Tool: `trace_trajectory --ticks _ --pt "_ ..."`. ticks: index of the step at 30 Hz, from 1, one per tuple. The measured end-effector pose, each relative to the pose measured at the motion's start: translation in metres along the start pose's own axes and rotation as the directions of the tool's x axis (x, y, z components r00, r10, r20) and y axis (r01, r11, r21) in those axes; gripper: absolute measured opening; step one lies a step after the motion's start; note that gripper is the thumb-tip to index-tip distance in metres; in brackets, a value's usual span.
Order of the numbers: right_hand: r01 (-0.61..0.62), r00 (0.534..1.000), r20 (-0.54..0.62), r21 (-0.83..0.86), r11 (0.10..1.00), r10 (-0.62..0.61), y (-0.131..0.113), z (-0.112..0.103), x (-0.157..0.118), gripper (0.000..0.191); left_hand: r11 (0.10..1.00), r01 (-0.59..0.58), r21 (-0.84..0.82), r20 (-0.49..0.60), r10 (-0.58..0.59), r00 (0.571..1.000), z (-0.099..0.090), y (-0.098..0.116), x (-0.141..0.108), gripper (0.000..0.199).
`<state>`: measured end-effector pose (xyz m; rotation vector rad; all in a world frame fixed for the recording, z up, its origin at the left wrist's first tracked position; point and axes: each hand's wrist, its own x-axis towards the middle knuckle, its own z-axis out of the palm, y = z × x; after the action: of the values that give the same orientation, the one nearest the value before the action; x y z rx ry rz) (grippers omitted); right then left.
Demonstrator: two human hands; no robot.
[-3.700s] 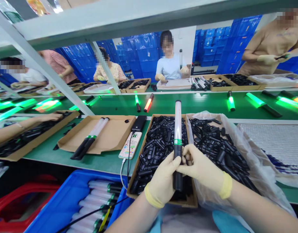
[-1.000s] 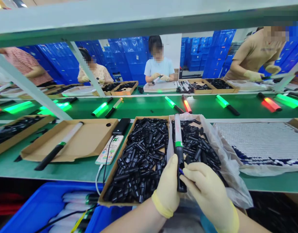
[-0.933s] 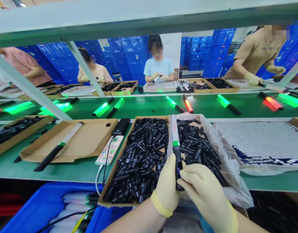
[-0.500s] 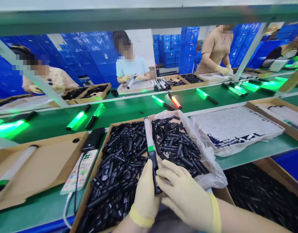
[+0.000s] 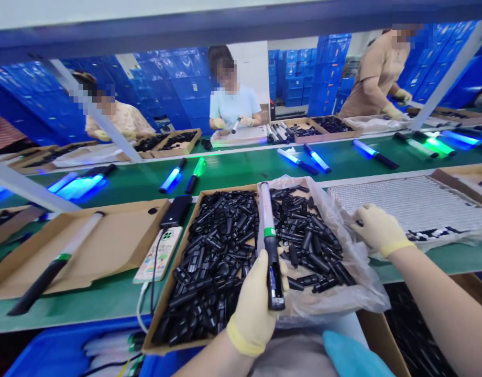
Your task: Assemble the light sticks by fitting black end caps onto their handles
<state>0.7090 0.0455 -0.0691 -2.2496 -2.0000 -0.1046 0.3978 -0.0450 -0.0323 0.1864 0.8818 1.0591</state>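
My left hand (image 5: 256, 298), in a pale yellow glove, is wrapped round the black handle of a light stick (image 5: 270, 228). The stick has a whitish, unlit tube and a green band; a long slot in its handle lies uncovered, facing me. My right hand (image 5: 380, 228), gloved alike, is at the left edge of a tray (image 5: 425, 243) packed with small silvery cylinders that look like batteries (image 5: 390, 196). Its fingers are curled, with a small dark thing at the fingertips that I cannot make out. Below the stick, a cardboard box (image 5: 146, 343) holds many black plastic parts (image 5: 213, 246).
Another light stick (image 5: 78, 235) lies in a shallow cardboard tray (image 5: 119, 251) at left. Beside it are a power strip (image 5: 158, 256) and a black device (image 5: 176, 211) with cables. Lit sticks (image 5: 172, 177) lie on the green belt (image 5: 233, 165) beyond; several people work across it.
My right hand has left the stick's handle and moved right to the battery tray. The handle's slot now shows uncovered. Lights on the belt turned mostly from green to blue. The view has shifted.
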Motion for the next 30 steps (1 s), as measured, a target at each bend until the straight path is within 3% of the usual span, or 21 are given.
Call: trace_trajectory --ticks 4,8,14,20,22,27,30 --pt "-0.003 0.999 0.044 -0.057 0.998 0.005 -0.006 0.011 0.005 0.027 1.000 -0.003 0.029 0.050 0.002 0.999 -0.002 -0.004 -0.002 0.036" --pt "-0.058 0.998 0.039 -0.009 0.998 0.059 -0.001 0.012 0.005 0.032 0.998 -0.029 0.051 0.037 0.027 0.999 -0.007 -0.007 -0.003 0.033" --pt "-0.100 0.995 -0.008 0.061 0.993 0.100 0.031 0.004 0.001 0.026 0.996 -0.005 0.091 -0.016 0.007 1.000 -0.008 -0.003 -0.001 0.028" --pt "-0.045 0.999 -0.021 0.135 0.990 0.049 0.021 0.012 0.004 0.007 0.993 0.056 0.107 0.011 -0.058 0.998 -0.005 -0.001 -0.001 0.026" --pt "-0.054 0.997 -0.037 0.210 0.976 0.063 0.020 0.011 0.007 0.009 0.991 0.056 0.125 0.028 -0.060 0.998 -0.007 -0.002 -0.002 0.027" --pt "-0.154 0.967 -0.104 0.489 0.859 0.233 0.015 -0.019 -0.001 0.019 0.986 -0.002 0.169 0.063 -0.009 0.998 -0.012 -0.005 -0.004 0.033" --pt "-0.108 0.972 -0.080 0.686 0.720 0.221 -0.024 -0.049 -0.029 0.036 0.983 -0.005 0.184 0.042 -0.003 0.999 -0.008 -0.009 -0.003 0.038"
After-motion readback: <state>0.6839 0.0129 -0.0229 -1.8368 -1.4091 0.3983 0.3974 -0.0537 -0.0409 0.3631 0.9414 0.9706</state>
